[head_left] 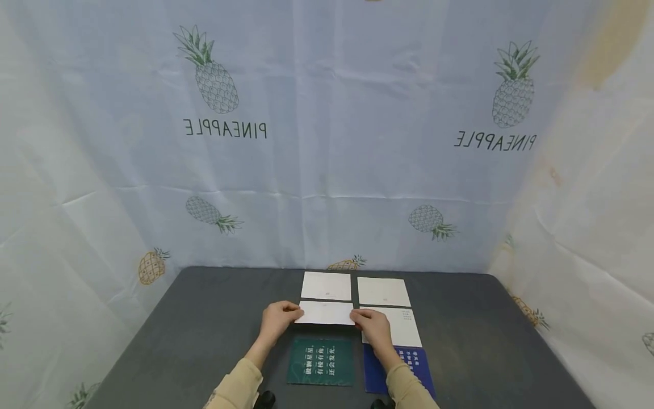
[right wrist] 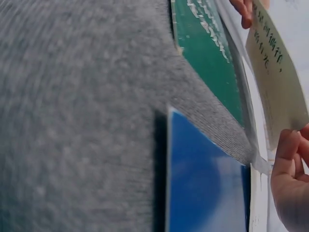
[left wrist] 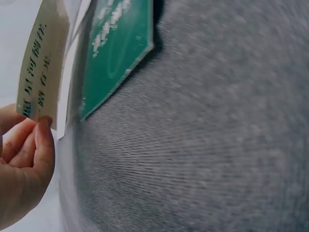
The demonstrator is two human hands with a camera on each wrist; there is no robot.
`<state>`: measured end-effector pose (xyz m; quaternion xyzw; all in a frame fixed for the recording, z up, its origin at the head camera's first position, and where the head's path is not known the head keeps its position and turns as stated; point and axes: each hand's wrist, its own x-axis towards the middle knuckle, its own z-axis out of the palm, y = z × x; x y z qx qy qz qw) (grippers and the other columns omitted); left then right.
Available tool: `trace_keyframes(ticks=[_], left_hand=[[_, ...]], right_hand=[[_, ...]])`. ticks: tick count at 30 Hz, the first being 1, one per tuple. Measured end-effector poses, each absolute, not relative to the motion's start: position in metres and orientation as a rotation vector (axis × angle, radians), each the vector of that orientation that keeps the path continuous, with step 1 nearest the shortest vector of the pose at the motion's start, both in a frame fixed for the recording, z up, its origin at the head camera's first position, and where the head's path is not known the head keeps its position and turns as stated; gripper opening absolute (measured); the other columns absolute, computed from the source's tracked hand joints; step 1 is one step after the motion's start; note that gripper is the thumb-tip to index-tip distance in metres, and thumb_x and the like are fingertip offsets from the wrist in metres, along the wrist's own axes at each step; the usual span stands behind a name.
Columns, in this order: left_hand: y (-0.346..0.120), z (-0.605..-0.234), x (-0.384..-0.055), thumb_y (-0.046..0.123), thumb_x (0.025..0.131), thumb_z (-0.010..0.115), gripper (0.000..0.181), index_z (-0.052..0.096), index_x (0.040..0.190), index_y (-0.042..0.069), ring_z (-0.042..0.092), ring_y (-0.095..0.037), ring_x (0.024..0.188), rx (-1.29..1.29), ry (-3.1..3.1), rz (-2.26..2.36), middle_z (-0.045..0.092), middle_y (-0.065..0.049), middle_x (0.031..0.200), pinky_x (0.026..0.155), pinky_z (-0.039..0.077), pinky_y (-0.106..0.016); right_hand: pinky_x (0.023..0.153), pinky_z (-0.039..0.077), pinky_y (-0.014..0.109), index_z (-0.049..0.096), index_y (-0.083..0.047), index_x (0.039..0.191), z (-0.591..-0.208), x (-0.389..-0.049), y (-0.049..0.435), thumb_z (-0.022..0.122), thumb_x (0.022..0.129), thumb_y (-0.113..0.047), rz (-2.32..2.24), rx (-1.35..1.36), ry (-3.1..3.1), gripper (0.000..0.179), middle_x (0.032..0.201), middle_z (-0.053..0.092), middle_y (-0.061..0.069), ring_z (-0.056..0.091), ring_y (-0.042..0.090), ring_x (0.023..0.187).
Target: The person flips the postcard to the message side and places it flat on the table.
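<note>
Both hands hold one card point(head_left: 325, 313) up off the table, by its two short ends. The left hand point(head_left: 277, 321) pinches the left end between thumb and fingers. At the right end the right hand point(head_left: 374, 326) does the same. The side towards the head view is white; dark printed characters show on its cream side point(left wrist: 41, 63) in both wrist views. Nearer the person lies a green card point(head_left: 321, 362) with white characters, flat on the table. Under the right forearm is a blue card point(head_left: 419, 372), partly covered by that arm.
Beyond the hands, two white cards point(head_left: 327, 286) lie side by side at the back of the dark table point(head_left: 219, 318). Another white card point(head_left: 401, 328) lies partly behind the right hand, adjoining the blue one. A pineapple-print curtain point(head_left: 327, 159) surrounds the table's back and sides.
</note>
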<state>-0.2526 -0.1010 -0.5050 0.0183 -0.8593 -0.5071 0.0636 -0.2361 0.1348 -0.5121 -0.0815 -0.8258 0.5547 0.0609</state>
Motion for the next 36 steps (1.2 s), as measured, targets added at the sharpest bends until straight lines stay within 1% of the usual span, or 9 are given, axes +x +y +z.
trace_keyframes(ticks=[4, 8, 12, 15, 20, 24, 29, 32, 36], left_hand=[[-0.099, -0.509, -0.255, 0.017, 0.073, 0.074, 0.027, 0.072, 0.094, 0.000, 0.064, -0.017, 0.072, 0.041, -2.664, -1.390, 0.072, -0.012, 0.087, 0.062, 0.050, -0.031], [-0.098, -0.512, -0.260, 0.015, 0.071, 0.075, 0.029, 0.071, 0.095, -0.001, 0.062, -0.017, 0.072, 0.017, -2.695, -1.303, 0.071, -0.012, 0.084, 0.063, 0.050, -0.032], [-0.096, -0.515, -0.264, 0.013, 0.070, 0.075, 0.028, 0.070, 0.094, -0.002, 0.055, -0.013, 0.064, -0.001, -2.697, -1.251, 0.068, -0.009, 0.076, 0.059, 0.046, -0.029], [-0.093, -0.516, -0.265, 0.010, 0.069, 0.075, 0.028, 0.070, 0.094, -0.002, 0.050, -0.011, 0.060, -0.012, -2.696, -1.214, 0.066, -0.007, 0.071, 0.057, 0.043, -0.026], [-0.088, -0.515, -0.265, 0.006, 0.069, 0.075, 0.026, 0.070, 0.092, -0.003, 0.048, -0.012, 0.059, -0.045, -2.701, -1.136, 0.064, -0.007, 0.069, 0.056, 0.043, -0.027], [-0.086, -0.513, -0.265, 0.005, 0.067, 0.076, 0.024, 0.070, 0.090, -0.003, 0.048, -0.013, 0.061, -0.060, -2.717, -1.082, 0.064, -0.008, 0.070, 0.058, 0.044, -0.029], [-0.087, -0.512, -0.265, 0.005, 0.067, 0.077, 0.024, 0.070, 0.088, -0.004, 0.048, -0.013, 0.061, -0.085, -2.755, -1.064, 0.066, -0.009, 0.072, 0.060, 0.045, -0.029], [-0.087, -0.512, -0.265, 0.005, 0.067, 0.078, 0.024, 0.070, 0.088, -0.004, 0.049, -0.013, 0.062, -0.085, -2.764, -1.068, 0.068, -0.012, 0.077, 0.061, 0.047, -0.031], [-0.087, -0.512, -0.268, 0.007, 0.066, 0.079, 0.024, 0.072, 0.088, -0.002, 0.054, -0.014, 0.066, -0.087, -2.766, -1.044, 0.071, -0.014, 0.085, 0.065, 0.051, -0.035]], right_hand=[[0.060, 0.050, 0.024, 0.071, -0.001, 0.102, -0.515, -0.239, 0.131, 0.070, 0.079, -0.020, 1.533, -0.150, -2.591, 0.030, 0.089, 0.073, 0.011, 0.062, 0.010, 0.066], [0.059, 0.049, 0.026, 0.071, 0.000, 0.102, -0.515, -0.243, 0.128, 0.070, 0.078, -0.016, 1.405, -0.090, -2.648, 0.029, 0.090, 0.072, 0.012, 0.062, 0.012, 0.068], [0.058, 0.045, 0.025, 0.071, 0.001, 0.099, -0.516, -0.248, 0.127, 0.070, 0.076, -0.013, 1.318, -0.055, -2.693, 0.027, 0.086, 0.072, 0.011, 0.056, 0.011, 0.067], [0.054, 0.040, 0.024, 0.071, 0.002, 0.097, -0.517, -0.250, 0.126, 0.070, 0.074, -0.011, 1.291, -0.046, -2.711, 0.027, 0.079, 0.069, 0.010, 0.051, 0.011, 0.062], [0.053, 0.038, 0.025, 0.068, 0.002, 0.096, -0.520, -0.251, 0.123, 0.068, 0.073, -0.008, 1.236, -0.048, -2.720, 0.025, 0.071, 0.064, 0.006, 0.048, 0.011, 0.058], [0.052, 0.038, 0.024, 0.066, 0.001, 0.098, -0.521, -0.252, 0.120, 0.065, 0.073, -0.008, 1.187, -0.060, -2.750, 0.027, 0.069, 0.062, 0.004, 0.048, 0.011, 0.058], [0.051, 0.035, 0.023, 0.064, 0.002, 0.097, -0.524, -0.252, 0.120, 0.066, 0.072, -0.007, 1.143, -0.042, -2.791, 0.026, 0.065, 0.059, 0.003, 0.045, 0.010, 0.055], [0.050, 0.035, 0.023, 0.064, 0.002, 0.096, -0.524, -0.252, 0.121, 0.066, 0.073, -0.007, 1.136, -0.017, -2.799, 0.026, 0.064, 0.058, 0.002, 0.045, 0.010, 0.055], [0.050, 0.035, 0.023, 0.063, 0.003, 0.099, -0.520, -0.252, 0.122, 0.065, 0.075, -0.008, 1.149, -0.010, -2.806, 0.027, 0.065, 0.057, 0.002, 0.045, 0.010, 0.056]])
